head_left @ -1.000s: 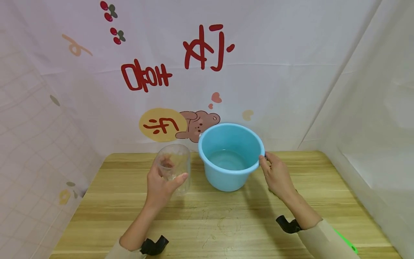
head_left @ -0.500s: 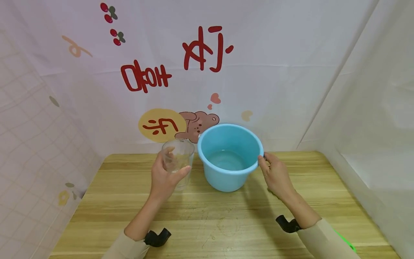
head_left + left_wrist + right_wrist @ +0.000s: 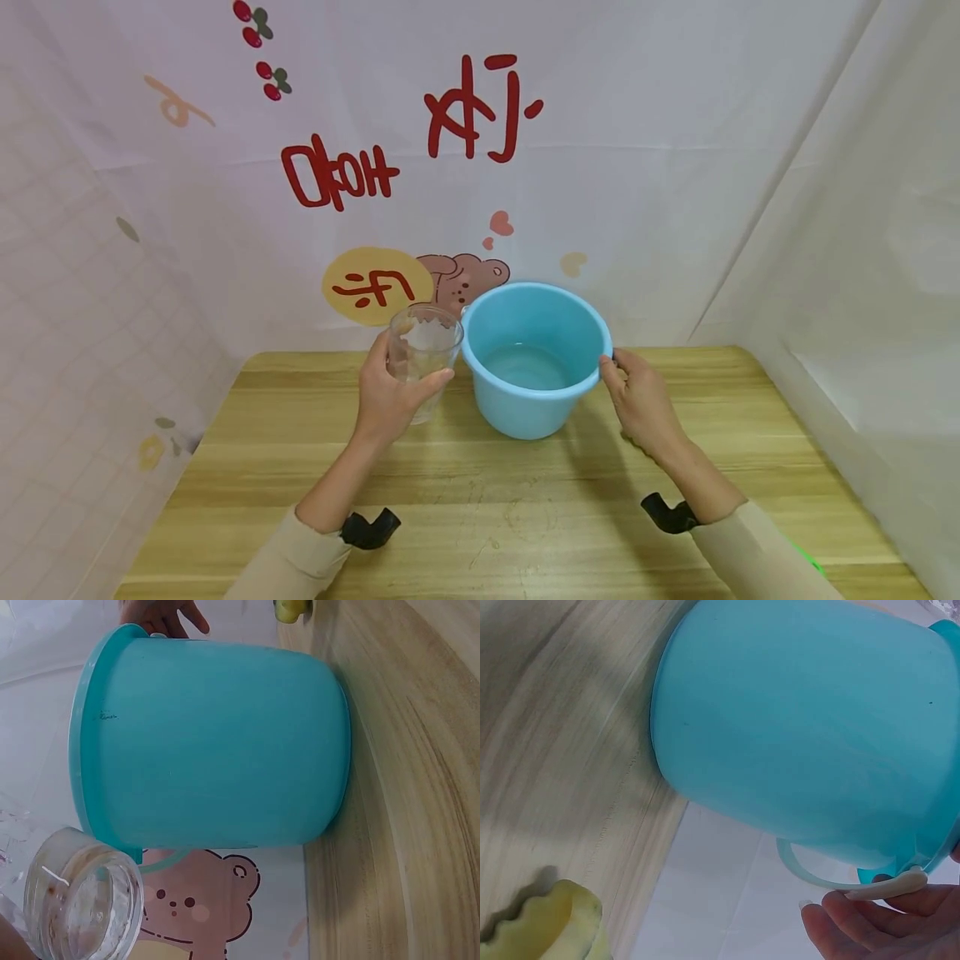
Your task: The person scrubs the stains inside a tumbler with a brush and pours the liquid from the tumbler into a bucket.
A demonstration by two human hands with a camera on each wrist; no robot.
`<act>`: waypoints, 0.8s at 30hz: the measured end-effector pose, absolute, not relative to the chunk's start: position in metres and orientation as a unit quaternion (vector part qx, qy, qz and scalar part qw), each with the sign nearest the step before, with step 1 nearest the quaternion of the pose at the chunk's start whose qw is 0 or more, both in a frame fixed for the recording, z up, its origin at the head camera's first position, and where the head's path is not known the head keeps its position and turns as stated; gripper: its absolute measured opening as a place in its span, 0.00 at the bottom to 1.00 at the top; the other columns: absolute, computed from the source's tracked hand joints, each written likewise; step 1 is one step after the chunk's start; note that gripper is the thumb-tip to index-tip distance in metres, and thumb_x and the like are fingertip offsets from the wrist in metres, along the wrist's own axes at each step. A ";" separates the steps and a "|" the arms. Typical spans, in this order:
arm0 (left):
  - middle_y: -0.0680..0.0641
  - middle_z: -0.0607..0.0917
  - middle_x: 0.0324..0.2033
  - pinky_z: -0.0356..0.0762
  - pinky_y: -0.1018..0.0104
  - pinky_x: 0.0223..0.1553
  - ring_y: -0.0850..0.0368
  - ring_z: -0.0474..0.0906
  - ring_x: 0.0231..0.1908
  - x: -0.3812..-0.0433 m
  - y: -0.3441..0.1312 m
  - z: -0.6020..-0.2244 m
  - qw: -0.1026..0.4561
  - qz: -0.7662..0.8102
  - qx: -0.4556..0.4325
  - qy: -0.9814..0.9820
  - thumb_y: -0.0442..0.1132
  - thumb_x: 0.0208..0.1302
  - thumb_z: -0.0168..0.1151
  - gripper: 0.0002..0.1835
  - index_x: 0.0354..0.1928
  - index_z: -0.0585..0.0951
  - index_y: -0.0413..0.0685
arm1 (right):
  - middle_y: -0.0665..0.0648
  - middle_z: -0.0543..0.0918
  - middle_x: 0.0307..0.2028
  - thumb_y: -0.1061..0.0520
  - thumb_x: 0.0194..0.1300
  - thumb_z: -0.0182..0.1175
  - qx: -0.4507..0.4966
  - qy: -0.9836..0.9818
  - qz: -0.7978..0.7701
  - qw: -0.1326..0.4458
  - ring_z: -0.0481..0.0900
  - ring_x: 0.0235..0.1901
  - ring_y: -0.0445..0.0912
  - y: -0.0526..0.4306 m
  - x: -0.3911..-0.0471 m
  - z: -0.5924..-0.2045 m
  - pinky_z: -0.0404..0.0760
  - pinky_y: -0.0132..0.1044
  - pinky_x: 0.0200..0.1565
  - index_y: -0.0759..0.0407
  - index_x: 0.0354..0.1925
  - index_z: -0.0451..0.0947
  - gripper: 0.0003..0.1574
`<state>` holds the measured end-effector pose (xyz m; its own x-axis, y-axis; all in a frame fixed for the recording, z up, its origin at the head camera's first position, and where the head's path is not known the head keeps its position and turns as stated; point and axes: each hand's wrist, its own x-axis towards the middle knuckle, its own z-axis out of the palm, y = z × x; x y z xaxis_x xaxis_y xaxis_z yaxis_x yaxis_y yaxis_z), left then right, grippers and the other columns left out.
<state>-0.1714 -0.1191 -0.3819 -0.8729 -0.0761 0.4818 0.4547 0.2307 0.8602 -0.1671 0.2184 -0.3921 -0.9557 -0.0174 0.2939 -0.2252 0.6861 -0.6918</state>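
My left hand grips a clear tumbler beside the left rim of a light blue bucket. The tumbler is roughly upright, mouth up, and its thick base shows in the left wrist view. Some water lies in the bottom of the bucket, which stands on the wooden table. At the bucket's right rim, my right hand holds on with the thumb over the edge. From the right wrist view, its fingers are around the white grip of the bucket's handle.
A yellow wavy-edged object lies on the table near the right arm. A bit of something green peeks out beside the right sleeve. White printed cloth hangs behind and at both sides.
My left hand has moved up and right with the tumbler, bringing it closer to the bucket. The tumbler's mouth has come into view. The right hand and bucket stay in place.
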 end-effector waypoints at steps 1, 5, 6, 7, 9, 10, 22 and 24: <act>0.48 0.76 0.46 0.75 0.53 0.40 0.54 0.70 0.45 -0.175 -0.120 -0.386 0.221 -0.605 -0.126 -0.754 0.41 0.41 0.78 0.39 0.59 0.71 0.53 | 0.55 0.71 0.24 0.39 0.73 0.41 0.068 -0.909 0.390 0.132 0.68 0.26 0.48 0.218 -0.167 -0.392 0.70 0.39 0.28 0.60 0.47 0.77 0.30; 0.50 0.75 0.43 0.72 0.54 0.39 0.55 0.69 0.44 -0.181 -0.119 -0.390 0.232 -0.599 -0.126 -0.756 0.45 0.40 0.79 0.38 0.57 0.73 0.54 | 0.54 0.72 0.25 0.39 0.73 0.41 0.072 -0.907 0.392 0.132 0.68 0.26 0.47 0.219 -0.167 -0.392 0.71 0.39 0.27 0.60 0.47 0.77 0.29; 0.51 0.75 0.44 0.72 0.54 0.40 0.55 0.69 0.45 -0.181 -0.118 -0.390 0.233 -0.601 -0.127 -0.754 0.46 0.40 0.79 0.38 0.57 0.73 0.53 | 0.54 0.72 0.25 0.39 0.73 0.41 0.073 -0.907 0.392 0.134 0.68 0.26 0.47 0.219 -0.167 -0.392 0.71 0.39 0.28 0.60 0.46 0.77 0.29; 0.52 0.74 0.44 0.72 0.54 0.40 0.56 0.69 0.45 -0.182 -0.117 -0.389 0.234 -0.602 -0.128 -0.753 0.46 0.40 0.79 0.38 0.57 0.73 0.52 | 0.54 0.73 0.25 0.40 0.73 0.41 0.074 -0.907 0.391 0.136 0.68 0.26 0.47 0.219 -0.167 -0.392 0.71 0.39 0.28 0.60 0.46 0.77 0.29; 0.51 0.74 0.46 0.72 0.53 0.42 0.56 0.69 0.46 -0.178 -0.114 -0.382 0.230 -0.610 -0.131 -0.747 0.43 0.41 0.79 0.38 0.58 0.73 0.50 | 0.53 0.72 0.25 0.40 0.73 0.42 0.076 -0.907 0.390 0.139 0.68 0.26 0.47 0.219 -0.167 -0.392 0.70 0.38 0.28 0.59 0.45 0.77 0.28; 0.51 0.74 0.47 0.72 0.53 0.42 0.56 0.69 0.47 -0.175 -0.113 -0.379 0.229 -0.610 -0.131 -0.747 0.42 0.41 0.79 0.39 0.58 0.73 0.48 | 0.53 0.71 0.24 0.40 0.73 0.42 0.076 -0.907 0.390 0.140 0.68 0.26 0.47 0.219 -0.167 -0.393 0.70 0.39 0.27 0.58 0.44 0.77 0.27; 0.53 0.73 0.52 0.71 0.48 0.54 0.55 0.68 0.53 -0.193 -0.113 -0.388 0.202 -0.570 -0.101 -0.790 0.51 0.40 0.79 0.40 0.59 0.72 0.59 | 0.53 0.71 0.24 0.38 0.73 0.41 0.076 -0.905 0.394 0.139 0.68 0.27 0.47 0.219 -0.166 -0.394 0.70 0.39 0.28 0.58 0.46 0.77 0.29; 0.54 0.72 0.51 0.72 0.48 0.53 0.55 0.68 0.53 -0.195 -0.114 -0.388 0.201 -0.560 -0.097 -0.798 0.54 0.39 0.78 0.40 0.59 0.72 0.61 | 0.53 0.71 0.24 0.39 0.73 0.41 0.078 -0.906 0.392 0.143 0.68 0.27 0.47 0.219 -0.166 -0.394 0.70 0.39 0.29 0.58 0.45 0.77 0.28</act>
